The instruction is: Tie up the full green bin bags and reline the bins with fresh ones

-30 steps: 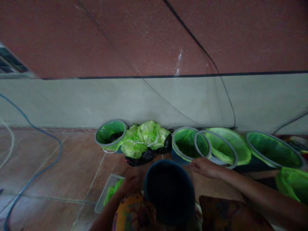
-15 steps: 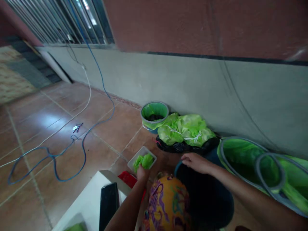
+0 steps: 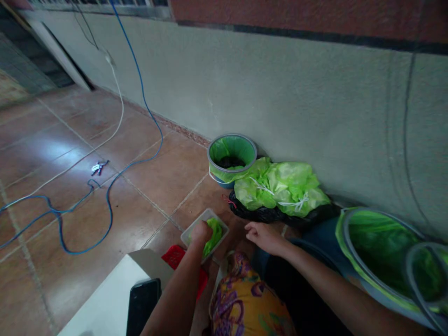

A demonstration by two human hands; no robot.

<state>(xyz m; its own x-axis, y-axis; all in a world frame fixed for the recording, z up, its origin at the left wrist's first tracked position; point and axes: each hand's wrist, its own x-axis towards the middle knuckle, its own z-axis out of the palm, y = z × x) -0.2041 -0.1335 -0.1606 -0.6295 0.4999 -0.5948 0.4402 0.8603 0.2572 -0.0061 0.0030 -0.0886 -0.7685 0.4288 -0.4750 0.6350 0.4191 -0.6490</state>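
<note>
My left hand (image 3: 202,232) is closed on a bright green plastic bag (image 3: 214,235), down inside a small clear plastic tub (image 3: 224,227) on the floor. Part of the bag is hidden under the fingers. My right hand (image 3: 262,237) hovers just in front of the tied bags with its fingers curled together, and nothing shows in them. Below its wrist is a dark blue bucket (image 3: 304,242), mostly covered by my forearm and leg.
Against the wall stand a green-lined bucket (image 3: 233,175) and light green tied bags (image 3: 292,182) on black plastic. Larger lined bins (image 3: 345,224) are at right. A phone (image 3: 143,303) lies on a white box (image 3: 105,289), near a red object (image 3: 174,255). Blue cable (image 3: 110,205) and keys (image 3: 100,167) lie left.
My view has tipped downward. My left hand has pushed deeper into the tub over the green bag. My right hand has come off the dark bucket's rim, moving left, fingers more curled.
</note>
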